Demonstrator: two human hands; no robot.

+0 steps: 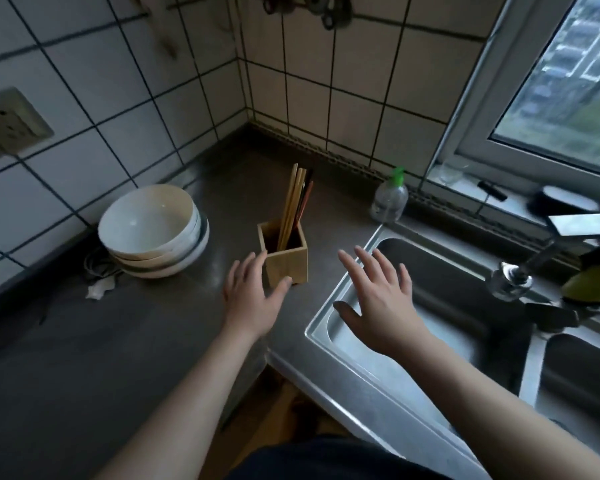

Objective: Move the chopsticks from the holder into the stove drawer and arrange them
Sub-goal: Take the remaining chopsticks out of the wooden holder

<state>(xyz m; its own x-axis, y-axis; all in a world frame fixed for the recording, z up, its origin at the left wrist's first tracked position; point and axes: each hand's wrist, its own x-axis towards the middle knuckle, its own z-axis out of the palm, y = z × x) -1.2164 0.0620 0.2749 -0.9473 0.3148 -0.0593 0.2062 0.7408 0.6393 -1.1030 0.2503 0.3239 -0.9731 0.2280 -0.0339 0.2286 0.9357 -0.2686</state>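
Observation:
A square wooden holder (289, 263) stands on the grey counter near the sink's left edge. Several chopsticks (294, 202), some pale wood and some dark, lean upright in it. My left hand (252, 299) is spread just in front and left of the holder, its thumb and fingertips at the box's near side, holding nothing. My right hand (378, 299) hovers open, fingers apart, over the left rim of the steel sink, to the right of the holder. The stove drawer is not in view.
A stack of white bowls (155, 232) sits left of the holder, a cable and white scrap beside it. A soap bottle with a green pump (390, 197) stands behind the sink (440, 282). The tap (520, 271) and window sill lie to the right.

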